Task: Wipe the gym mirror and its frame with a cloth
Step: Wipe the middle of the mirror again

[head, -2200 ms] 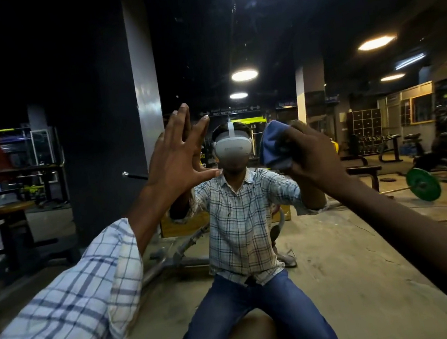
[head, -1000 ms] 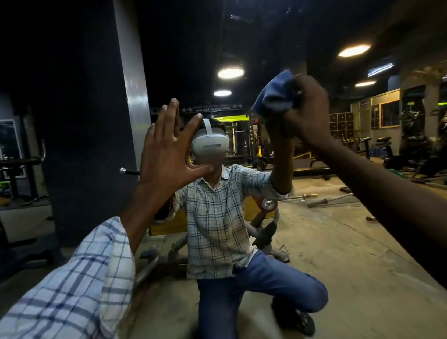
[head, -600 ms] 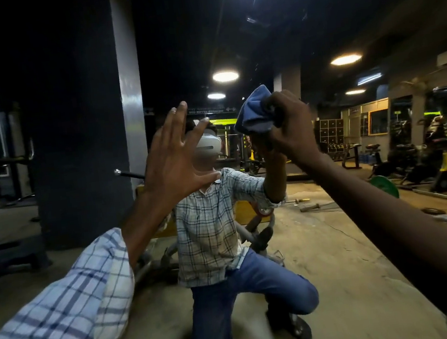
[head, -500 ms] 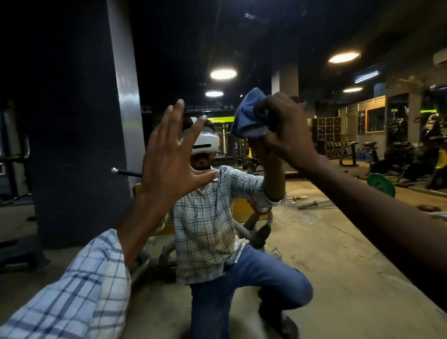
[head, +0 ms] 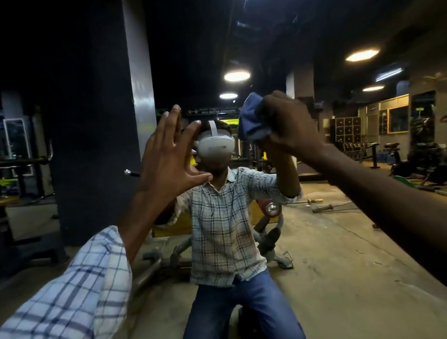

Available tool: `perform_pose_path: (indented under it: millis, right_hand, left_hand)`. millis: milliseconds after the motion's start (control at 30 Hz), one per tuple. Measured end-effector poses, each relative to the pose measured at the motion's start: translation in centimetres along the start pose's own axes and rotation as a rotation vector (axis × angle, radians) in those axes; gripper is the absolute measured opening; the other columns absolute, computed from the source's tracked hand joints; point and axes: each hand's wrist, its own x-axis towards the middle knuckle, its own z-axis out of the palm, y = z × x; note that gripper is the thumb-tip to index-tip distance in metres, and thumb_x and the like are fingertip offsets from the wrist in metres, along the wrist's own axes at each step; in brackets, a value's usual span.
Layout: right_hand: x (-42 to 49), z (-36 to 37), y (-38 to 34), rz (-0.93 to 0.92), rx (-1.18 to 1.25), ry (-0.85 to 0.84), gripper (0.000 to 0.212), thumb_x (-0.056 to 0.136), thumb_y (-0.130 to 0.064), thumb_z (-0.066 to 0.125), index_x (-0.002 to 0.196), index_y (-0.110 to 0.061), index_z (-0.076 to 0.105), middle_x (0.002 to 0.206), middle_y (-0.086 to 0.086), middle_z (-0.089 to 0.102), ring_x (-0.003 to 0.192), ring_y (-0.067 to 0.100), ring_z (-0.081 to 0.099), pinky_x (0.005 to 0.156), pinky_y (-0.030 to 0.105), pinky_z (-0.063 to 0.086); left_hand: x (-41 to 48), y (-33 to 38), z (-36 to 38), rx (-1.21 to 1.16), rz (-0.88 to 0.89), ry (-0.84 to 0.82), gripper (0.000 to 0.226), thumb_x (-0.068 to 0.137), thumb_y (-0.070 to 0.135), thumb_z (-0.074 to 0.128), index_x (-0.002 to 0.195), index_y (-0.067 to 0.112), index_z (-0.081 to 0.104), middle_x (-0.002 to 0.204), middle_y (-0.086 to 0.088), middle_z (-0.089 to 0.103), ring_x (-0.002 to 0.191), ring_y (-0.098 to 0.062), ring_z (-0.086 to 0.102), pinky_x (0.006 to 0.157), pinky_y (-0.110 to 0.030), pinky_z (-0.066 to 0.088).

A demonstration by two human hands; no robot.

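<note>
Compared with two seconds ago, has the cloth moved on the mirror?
Yes. The cloth in the right hand sits higher, its top now level with the fingertips of the left hand, not below them.

The hanging sign (head: 218, 110) bears lettering too blurred to read.

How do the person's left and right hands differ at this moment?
The left hand has straight, spread fingers and holds nothing; the right hand is curled round the blue cloth. The left hand shows a flat back with the thumb stuck out sideways; the right hand is bunched like a fist. Both are raised side by side in front of the mirror.
</note>
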Motion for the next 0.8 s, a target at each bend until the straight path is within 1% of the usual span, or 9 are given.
perform_pose_path:
  millis: [133, 167, 267, 333, 500, 567, 667, 733, 800]
  right_hand:
    - [1.9, 0.8, 0.5, 0.147, 0.042, 0.331, 0.019, 0.085, -0.027, 0.066, 0.099, -0.015, 0.062, 0.096, -0.002, 0.054, 0.084, 0.005, 0.045, 0.074, 0.013, 0.038]
    - [1.9, 1.7, 0.0, 0.099, 0.046, 0.284, 0.018, 0.086, -0.024, 0.07, 0.1, -0.015, 0.063, 0.097, -0.002, 0.057, 0.084, 0.005, 0.048, 0.075, 0.014, 0.041]
    - [0.9, 3.6, -0.6, -0.04, 0.066, -0.001, 0.021, 0.079, -0.015, 0.077, 0.095, -0.019, 0.065, 0.094, 0.0, 0.061, 0.079, 0.014, 0.058, 0.069, 0.041, 0.053]
    - [0.9, 3.2, -0.5, -0.047, 0.048, -0.028, 0.018, 0.079, -0.019, 0.075, 0.094, -0.021, 0.065, 0.093, -0.002, 0.06, 0.078, 0.014, 0.058, 0.066, 0.046, 0.053]
    - [1.7, 1.8, -0.6, 0.235, 0.101, 0.43, 0.031, 0.083, -0.034, 0.062, 0.105, -0.014, 0.065, 0.101, -0.007, 0.053, 0.089, 0.005, 0.05, 0.076, 0.02, 0.047]
    - [0.7, 3.1, -1.0, 0.106, 0.064, 0.282, 0.021, 0.084, -0.023, 0.07, 0.104, -0.018, 0.064, 0.1, -0.005, 0.057, 0.085, 0.006, 0.051, 0.075, 0.025, 0.049]
    - [-0.9, 3.7, -0.6, -0.023, 0.036, -0.042, 0.024, 0.079, -0.028, 0.076, 0.099, -0.022, 0.065, 0.094, -0.002, 0.059, 0.08, 0.012, 0.057, 0.069, 0.04, 0.053]
    - [-0.7, 2.8, 0.1, 0.027, 0.021, 0.048, 0.023, 0.079, -0.023, 0.076, 0.098, -0.023, 0.063, 0.096, -0.002, 0.06, 0.081, 0.012, 0.056, 0.069, 0.037, 0.054]
    - [-1.0, 2.3, 0.2, 0.132, 0.065, 0.269, 0.023, 0.082, -0.014, 0.076, 0.099, -0.021, 0.063, 0.096, -0.003, 0.058, 0.081, 0.007, 0.052, 0.07, 0.02, 0.047]
  left_hand:
    - [0.1, 0.2, 0.0, -0.015, -0.02, -0.016, 0.118, 0.066, 0.062, 0.087, 0.162, 0.029, 0.028, 0.174, -0.008, -0.002, 0.16, -0.031, 0.001, 0.123, -0.054, 0.025]
    - [0.2, 0.2, 0.0, -0.014, -0.02, -0.02, 0.119, 0.066, 0.062, 0.087, 0.162, 0.029, 0.028, 0.174, -0.008, -0.002, 0.16, -0.031, 0.001, 0.123, -0.054, 0.025]
    - [0.3, 0.5, -0.1, 0.001, -0.024, -0.035, 0.118, 0.065, 0.065, 0.086, 0.162, 0.028, 0.029, 0.174, -0.009, -0.001, 0.16, -0.032, 0.002, 0.123, -0.052, 0.024]
    - [0.2, 0.5, -0.2, 0.008, -0.022, -0.036, 0.118, 0.065, 0.068, 0.083, 0.162, 0.028, 0.029, 0.174, -0.008, -0.002, 0.16, -0.031, 0.001, 0.123, -0.05, 0.023]
    - [0.3, 0.5, -0.3, 0.015, -0.017, -0.031, 0.118, 0.066, 0.069, 0.083, 0.162, 0.028, 0.029, 0.174, -0.008, 0.0, 0.16, -0.032, 0.002, 0.123, -0.053, 0.025]
    - [0.3, 0.5, -0.2, 0.025, -0.013, -0.023, 0.117, 0.065, 0.068, 0.084, 0.161, 0.028, 0.03, 0.174, -0.009, 0.001, 0.16, -0.033, 0.004, 0.122, -0.052, 0.026]
    - [0.3, 0.3, 0.0, 0.027, -0.003, -0.015, 0.117, 0.065, 0.067, 0.086, 0.161, 0.028, 0.03, 0.173, -0.01, 0.002, 0.159, -0.033, 0.006, 0.122, -0.052, 0.027]
    - [0.3, 0.3, 0.1, 0.028, -0.008, -0.017, 0.117, 0.066, 0.067, 0.085, 0.161, 0.029, 0.029, 0.173, -0.009, 0.001, 0.159, -0.033, 0.005, 0.122, -0.051, 0.025]
    - [0.3, 0.2, 0.3, 0.021, -0.011, -0.021, 0.117, 0.066, 0.067, 0.085, 0.162, 0.03, 0.028, 0.174, -0.008, 0.0, 0.16, -0.032, 0.004, 0.122, -0.05, 0.024]
